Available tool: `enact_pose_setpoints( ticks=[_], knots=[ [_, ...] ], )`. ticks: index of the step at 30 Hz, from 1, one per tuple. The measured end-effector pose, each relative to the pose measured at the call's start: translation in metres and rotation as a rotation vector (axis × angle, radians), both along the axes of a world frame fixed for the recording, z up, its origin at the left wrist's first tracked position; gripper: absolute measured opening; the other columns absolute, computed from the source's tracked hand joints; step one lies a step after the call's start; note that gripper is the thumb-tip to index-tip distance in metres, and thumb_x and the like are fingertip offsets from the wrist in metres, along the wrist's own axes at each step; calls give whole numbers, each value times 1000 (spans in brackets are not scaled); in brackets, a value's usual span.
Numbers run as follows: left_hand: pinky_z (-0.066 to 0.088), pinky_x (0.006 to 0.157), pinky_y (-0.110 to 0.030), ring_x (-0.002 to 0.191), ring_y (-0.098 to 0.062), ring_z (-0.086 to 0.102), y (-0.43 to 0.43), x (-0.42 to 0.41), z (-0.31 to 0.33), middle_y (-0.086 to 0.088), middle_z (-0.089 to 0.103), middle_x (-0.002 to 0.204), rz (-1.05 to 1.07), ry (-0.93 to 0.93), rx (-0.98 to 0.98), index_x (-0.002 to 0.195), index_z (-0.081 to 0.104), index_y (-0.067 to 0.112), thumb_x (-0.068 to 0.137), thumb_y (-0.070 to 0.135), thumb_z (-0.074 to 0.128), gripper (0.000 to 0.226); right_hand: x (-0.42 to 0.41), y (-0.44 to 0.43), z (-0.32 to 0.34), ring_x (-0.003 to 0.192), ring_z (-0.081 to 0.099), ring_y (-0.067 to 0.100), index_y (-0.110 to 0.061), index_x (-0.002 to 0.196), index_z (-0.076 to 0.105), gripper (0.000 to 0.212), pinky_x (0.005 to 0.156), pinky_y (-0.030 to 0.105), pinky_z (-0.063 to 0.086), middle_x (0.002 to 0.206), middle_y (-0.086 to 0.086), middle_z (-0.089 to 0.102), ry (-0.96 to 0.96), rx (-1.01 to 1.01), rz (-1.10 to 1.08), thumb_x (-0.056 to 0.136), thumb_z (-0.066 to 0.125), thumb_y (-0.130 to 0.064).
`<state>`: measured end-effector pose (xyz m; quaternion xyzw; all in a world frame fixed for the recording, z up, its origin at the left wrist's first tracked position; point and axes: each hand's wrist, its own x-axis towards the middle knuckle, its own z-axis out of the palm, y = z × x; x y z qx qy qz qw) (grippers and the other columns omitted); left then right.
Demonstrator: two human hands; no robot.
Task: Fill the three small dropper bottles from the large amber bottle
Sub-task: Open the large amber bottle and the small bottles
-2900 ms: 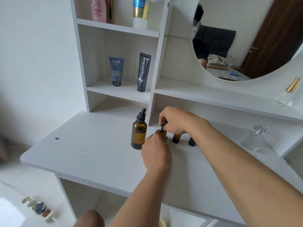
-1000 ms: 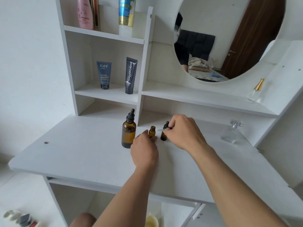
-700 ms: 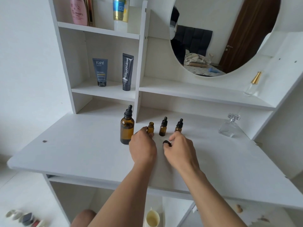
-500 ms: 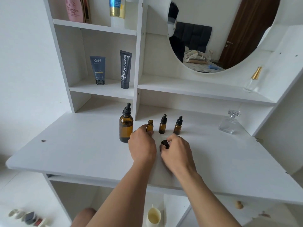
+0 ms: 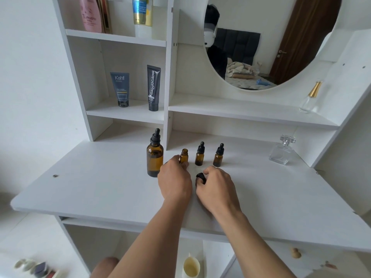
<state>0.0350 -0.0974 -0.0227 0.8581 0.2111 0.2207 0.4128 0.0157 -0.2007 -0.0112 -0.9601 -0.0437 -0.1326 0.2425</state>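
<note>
Recorder: Bottles beyond the fingertips, count?

Spotter: Four amber ones are standing on the white desk [image 5: 100,187]. One large amber bottle [image 5: 154,157], dropper top on, is sitting just left of the left hand [image 5: 174,183]. Three small ones are lining up in a row: open small bottle [image 5: 183,157] at the left fingertips, middle capped bottle [image 5: 199,155] and right capped bottle [image 5: 218,156] just beyond the right hand [image 5: 215,189].

Recorder: Hands?

Spotter: Left fingers are curling round the open small bottle's base, keeping it upright. Right thumb and fingers are pinching one black dropper cap [image 5: 200,177] between the two hands; whether it is touching the desk, cannot tell.

Recorder: Others?

Spotter: One clear glass bottle [image 5: 282,152] is standing well right of the right hand. Two tubes, blue tube [image 5: 120,89] and black tube [image 5: 153,88], are standing on the shelf above the left hand.
</note>
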Motion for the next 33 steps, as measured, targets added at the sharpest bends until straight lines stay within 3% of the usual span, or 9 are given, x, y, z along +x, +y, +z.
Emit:
enact_pose_setpoints(
  ticks=[6,14,16,19,23,27,29,31,33],
  knots=[
    [40,64,-32,85,-29,63,0,-3,2,-9,70,93,-1,21,11,109,68,16,100,18,53,18,0,-1,2,91,63,32,-14,83,56,13,65,31,41,94,9,71,-3,-2,-4,93,57,-21],
    [40,66,-32,92,-32,65,-1,-5,5,-12,71,100,11,23,6,111,66,11,99,17,54,18,-4,1,7,88,61,31,-15,81,50,18,64,31,38,95,9,68,8,-39,-3,93,58,-26],
    [41,67,-32,93,-32,65,0,-6,4,-12,71,101,12,30,-4,110,66,10,99,17,55,17,-6,2,10,94,62,31,-13,87,58,15,68,33,45,99,9,68,7,-53,0,93,58,-27],
    [46,71,-34,97,-33,64,1,-10,3,-11,70,102,10,36,-34,111,65,11,99,18,56,17,-9,2,17,108,63,31,-9,113,67,29,85,38,54,115,9,68,11,-48,-4,94,57,-28],
    [44,88,-31,115,-29,59,3,-29,3,-8,66,124,37,-29,-117,135,60,15,100,19,55,35,-11,-1,29,110,63,30,-9,118,65,30,88,38,54,120,9,67,-14,-27,-3,95,55,-25],
    [47,85,-32,100,-20,63,14,-51,1,3,70,108,91,-197,-97,115,67,20,97,28,58,21,-9,1,45,108,63,30,-12,115,65,26,86,37,53,113,6,69,-45,19,26,96,55,-25],
    [48,79,-34,89,-16,63,23,-56,3,6,62,101,125,-296,-65,108,60,23,93,30,63,16,-5,7,55,106,62,29,-13,114,66,25,84,36,53,107,5,70,-65,53,61,97,54,-26],
    [44,79,-33,90,-17,57,34,-59,5,4,51,104,164,-340,-75,113,50,22,89,29,69,31,-1,17,68,108,63,27,-13,120,66,30,87,35,53,110,4,72,-85,99,120,97,55,-29],
    [43,85,-34,103,-21,52,46,-56,5,0,47,115,183,-311,-105,123,42,22,83,32,76,53,4,30,81,109,65,23,-15,128,64,36,89,34,53,115,3,71,-76,142,203,98,58,-34]
  ],
)
